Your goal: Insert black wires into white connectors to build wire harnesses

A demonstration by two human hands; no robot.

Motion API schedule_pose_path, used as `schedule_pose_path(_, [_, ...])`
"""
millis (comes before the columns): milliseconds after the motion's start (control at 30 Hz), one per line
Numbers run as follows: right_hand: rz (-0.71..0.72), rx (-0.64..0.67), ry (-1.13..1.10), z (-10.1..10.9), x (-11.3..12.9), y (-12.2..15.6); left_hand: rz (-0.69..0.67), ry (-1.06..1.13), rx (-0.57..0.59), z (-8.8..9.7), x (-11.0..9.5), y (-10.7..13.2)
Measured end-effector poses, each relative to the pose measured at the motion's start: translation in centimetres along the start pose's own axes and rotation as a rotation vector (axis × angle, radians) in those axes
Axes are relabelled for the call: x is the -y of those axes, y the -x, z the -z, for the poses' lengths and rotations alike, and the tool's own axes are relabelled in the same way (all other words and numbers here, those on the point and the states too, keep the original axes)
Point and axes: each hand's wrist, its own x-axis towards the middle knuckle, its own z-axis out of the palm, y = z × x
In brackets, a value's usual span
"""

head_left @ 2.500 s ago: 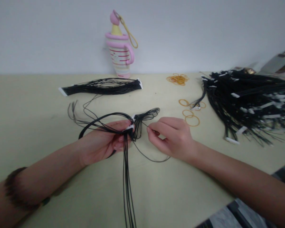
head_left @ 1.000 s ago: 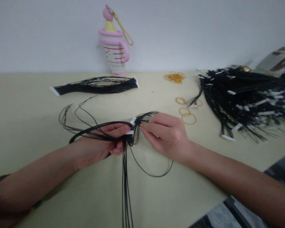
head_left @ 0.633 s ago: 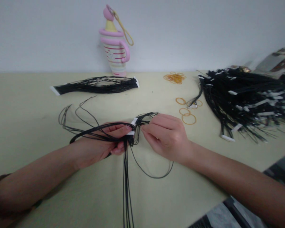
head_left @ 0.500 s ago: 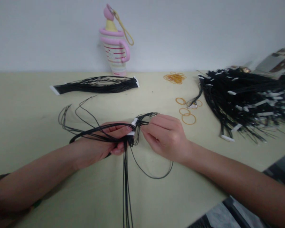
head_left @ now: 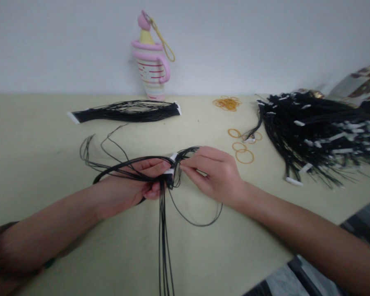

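Observation:
My left hand (head_left: pixel 148 172) is closed around a bundle of thin black wires (head_left: pixel 163 230), its thumb pressed by the white connectors (head_left: pixel 169 171). Some wires loop back over the wrist, and others hang straight down past the table's near side. Just right of the connectors, my right hand (head_left: pixel 214 172) pinches thumb and forefinger together on a thin black wire. One wire curves in a loop (head_left: pixel 200 225) below that hand. The fingertips hide exactly where the wire is gripped.
Behind my hands lies a flat black wire harness (head_left: pixel 126 112) with white ends. A pink-and-white cup-shaped container (head_left: pixel 151 74) stands against the wall. Loose rubber bands (head_left: pixel 244 156) and a pile of them (head_left: pixel 227 103) lie to the right, beside a heap of black harnesses (head_left: pixel 314 127).
My right hand has shifted slightly left, its fingertips closer to the connectors. The hanging wire loop has risen a little. My left hand stays almost in place.

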Motion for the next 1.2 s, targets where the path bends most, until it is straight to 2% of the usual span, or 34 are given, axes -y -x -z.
schedule_pose_path(67, [-0.122, -0.041, -0.193, 0.3, -0.5, -0.3, -0.055, 0.066, 0.01, 0.1, -0.7, -0.1])
schedule_pose_path(133, [-0.296, 0.006, -0.43, 0.8, -1.3, -0.6, -0.117, 0.149, 0.026, 0.3, -1.7, 0.2])
schedule_pose_path(233, [-0.462, 0.306, -0.796, 1.4, -3.1, -0.7, -0.142, 0.202, 0.105, 0.6, -3.1, 1.2])
schedule_pose_path(300, [-0.494, 0.497, -0.924, 1.6, -4.2, -0.7, -0.088, 0.101, 0.207, 0.5, -3.5, 1.9])
schedule_pose_path(333, [-0.528, 0.528, -0.943, 1.6, -4.6, -0.7, -0.035, -0.007, 0.278, 0.4, -3.4, 2.2])
schedule_pose_path(433, [-0.705, 0.412, -0.913, 1.2, -5.4, -0.6, 0.085, -0.431, 0.463, -0.5, -2.4, 2.3])
schedule_pose_path(500, [-0.794, 0.324, -0.909, 0.8, -5.7, -0.5, 0.005, -0.586, 0.49, -1.0, -1.5, 1.9])
schedule_pose_path(600, [-0.86, 0.227, -0.98, 0.5, -6.3, -0.7, -0.032, -0.556, 0.43, -1.3, -0.3, 1.1])
schedule_pose_path(700, [-0.885, 0.075, -0.98, 1.2, -6.9, -1.0, -0.028, -0.395, 0.292, -1.2, 0.1, 1.0])
schedule_pose_path(767, [-0.866, 0.058, -0.965, 2.1, -7.3, -1.2, -0.018, -0.295, 0.205, -1.1, 0.1, 1.0])
schedule_pose_path(833, [-0.852, 0.095, -0.91, 2.8, -7.6, -1.2, 0.015, -0.249, 0.181, -1.1, -0.1, 1.1])
schedule_pose_path(967, [-0.838, 0.122, -0.449, 2.9, -8.2, -0.8, 0.023, -0.292, 0.284, -1.1, -0.2, 1.0])
schedule_pose_path(1067, [-0.772, 0.129, -0.235, 2.5, -7.6, -0.7, -0.025, -0.351, 0.267, -1.3, 0.1, 1.0])
schedule_pose_path(1133, [-0.657, -0.023, -0.122, 2.4, -6.2, -1.0, -0.07, -0.334, 0.189, -1.5, 0.3, 1.0])
schedule_pose_path(1200, [-0.463, -0.229, 0.03, 2.6, -4.1, -1.3, -0.131, -0.277, 0.093, -1.8, 0.6, 0.9])
